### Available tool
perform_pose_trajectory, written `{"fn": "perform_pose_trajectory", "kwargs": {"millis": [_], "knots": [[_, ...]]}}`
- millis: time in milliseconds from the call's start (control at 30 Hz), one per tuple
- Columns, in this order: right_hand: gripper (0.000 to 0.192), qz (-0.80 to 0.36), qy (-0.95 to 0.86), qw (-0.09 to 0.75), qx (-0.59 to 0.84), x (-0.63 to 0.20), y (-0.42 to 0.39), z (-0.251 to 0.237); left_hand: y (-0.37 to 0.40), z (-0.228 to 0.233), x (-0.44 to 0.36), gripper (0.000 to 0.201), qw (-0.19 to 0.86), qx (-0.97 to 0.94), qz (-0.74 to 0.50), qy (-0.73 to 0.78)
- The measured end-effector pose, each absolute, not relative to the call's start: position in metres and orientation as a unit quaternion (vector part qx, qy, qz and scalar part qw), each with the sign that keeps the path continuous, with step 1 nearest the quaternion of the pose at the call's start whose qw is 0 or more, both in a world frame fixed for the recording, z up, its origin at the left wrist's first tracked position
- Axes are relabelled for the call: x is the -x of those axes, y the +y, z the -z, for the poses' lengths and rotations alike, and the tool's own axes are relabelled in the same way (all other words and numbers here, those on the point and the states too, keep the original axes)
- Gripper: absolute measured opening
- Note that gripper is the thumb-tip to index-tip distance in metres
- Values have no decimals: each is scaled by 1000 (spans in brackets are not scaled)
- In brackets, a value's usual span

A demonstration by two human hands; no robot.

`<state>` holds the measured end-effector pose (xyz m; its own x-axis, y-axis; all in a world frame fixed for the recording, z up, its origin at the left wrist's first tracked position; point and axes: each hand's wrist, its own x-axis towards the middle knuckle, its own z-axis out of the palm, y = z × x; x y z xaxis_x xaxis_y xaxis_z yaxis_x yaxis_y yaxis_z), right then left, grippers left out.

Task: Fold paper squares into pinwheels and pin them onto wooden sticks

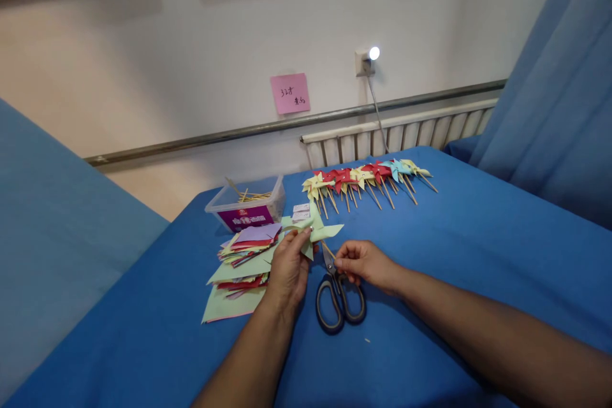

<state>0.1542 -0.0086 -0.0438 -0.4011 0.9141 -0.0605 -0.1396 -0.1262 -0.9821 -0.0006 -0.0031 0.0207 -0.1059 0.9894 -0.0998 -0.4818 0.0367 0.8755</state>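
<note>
Your left hand (288, 268) pinches pale green paper pinwheel (315, 231), lifted just above blue table cover (454, 248). Your right hand (364, 262) grips its wooden stick (328, 250) between fingertips, beside pinwheel's lower edge. Scissors (339, 296) lie between hands, below stick. Stack of coloured paper squares (241, 264) left of left hand. Plastic box of sticks (248, 204) behind stack. Row of finished pinwheels (366, 177) farther back.
</note>
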Motion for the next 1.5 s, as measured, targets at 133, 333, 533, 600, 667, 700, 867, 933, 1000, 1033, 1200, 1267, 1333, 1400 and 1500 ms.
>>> {"fn": "perform_pose_trajectory", "kwargs": {"millis": [133, 333, 533, 600, 667, 700, 867, 933, 1000, 1033, 1200, 1267, 1333, 1400, 1500], "knots": [[38, -658, -525, 397, 367, -153, -8, 48, -2, -17, 1, 26, 572, -321, -623, 426], [40, -649, -536, 383, 381, -153, -7, 48, 0, -15, 2, 30, 552, -317, -631, 444], [40, -641, -547, 371, 391, -152, -8, 47, 1, -15, 3, 30, 542, -303, -640, 451], [39, -630, -551, 369, 403, -152, -7, 49, 2, -15, 4, 30, 539, -302, -646, 448], [38, -615, -556, 374, 417, -151, -7, 51, 2, -15, 4, 29, 541, -300, -647, 446], [38, -608, -557, 379, 421, -151, -7, 52, 2, -15, 5, 29, 545, -299, -645, 444], [35, -601, -547, 412, 413, -152, -5, 51, -1, -15, 6, 27, 593, -315, -603, 430], [33, -585, -534, 438, 425, -153, -2, 49, -1, -14, 7, 28, 613, -311, -581, 435], [31, -552, -517, 470, 455, -157, 4, 46, 0, -12, 8, 30, 627, -303, -562, 446], [30, -534, -508, 485, 471, -160, 9, 45, 0, -12, 9, 30, 631, -299, -556, 451], [29, -439, -460, 549, 543, -200, 45, 41, 4, -9, 10, 27, 632, -310, -531, 472], [28, -393, -437, 570, 574, -223, 59, 41, 5, -8, 10, 25, 626, -312, -527, 482], [26, -360, -432, 581, 588, -241, 64, 40, 6, -7, 10, 25, 617, -313, -529, 492], [26, -351, -449, 582, 580, -248, 61, 40, 7, -6, 9, 27, 599, -321, -539, 498], [28, -387, -502, 558, 536, -235, 41, 40, 8, -7, 12, 34, 559, -342, -568, 499]]}}
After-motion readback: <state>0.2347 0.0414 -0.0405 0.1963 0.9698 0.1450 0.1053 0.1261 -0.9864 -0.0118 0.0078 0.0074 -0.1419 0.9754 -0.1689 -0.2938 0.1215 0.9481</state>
